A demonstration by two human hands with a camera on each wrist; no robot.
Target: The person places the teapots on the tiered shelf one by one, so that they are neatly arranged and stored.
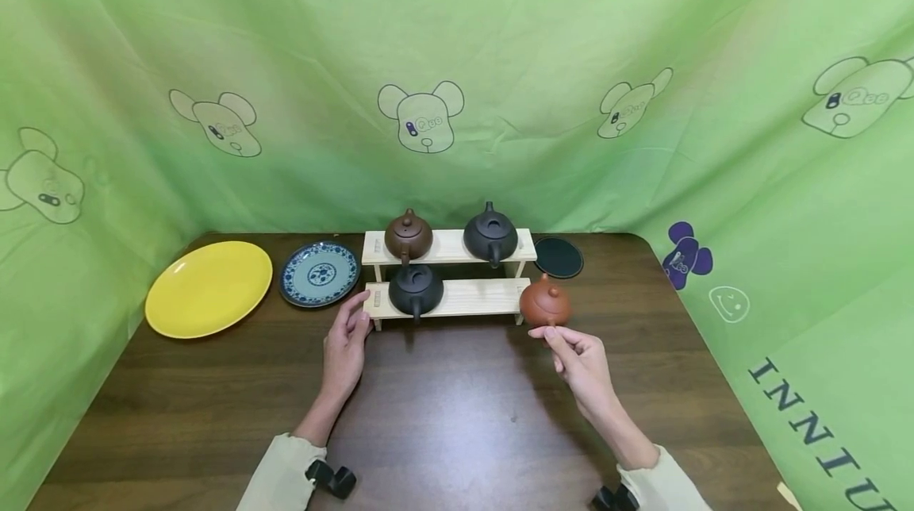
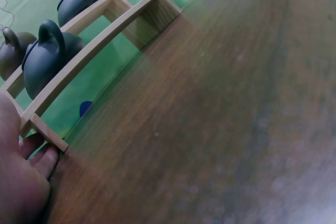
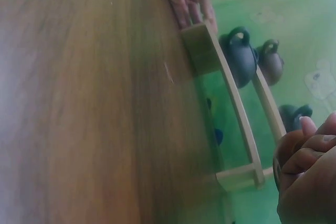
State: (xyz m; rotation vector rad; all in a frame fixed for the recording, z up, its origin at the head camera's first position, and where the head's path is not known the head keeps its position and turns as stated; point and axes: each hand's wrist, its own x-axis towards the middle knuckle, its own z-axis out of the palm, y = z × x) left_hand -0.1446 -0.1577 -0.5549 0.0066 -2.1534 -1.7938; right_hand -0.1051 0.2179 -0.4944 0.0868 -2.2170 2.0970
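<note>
With thumb and fingers, my right hand (image 1: 584,368) pinches the handle of a reddish-brown teapot (image 1: 546,303). In the head view this teapot appears at the right end of the lower wooden shelf (image 1: 478,298), and the left wrist view shows it above table level. My left hand (image 1: 345,348) touches the left end of that shelf with fairly straight fingers. A black teapot (image 1: 416,290) stands on the lower shelf, towards its left. On the upper shelf (image 1: 448,246) sit a dark brown teapot (image 1: 408,235) and another black teapot (image 1: 490,234).
Left of the shelves lie a blue patterned plate (image 1: 320,274) and a large yellow plate (image 1: 209,290). A round black mat (image 1: 559,258) lies right of the upper shelf. Green printed cloth (image 1: 528,138) hangs behind and beside the dark wooden table (image 1: 457,416).
</note>
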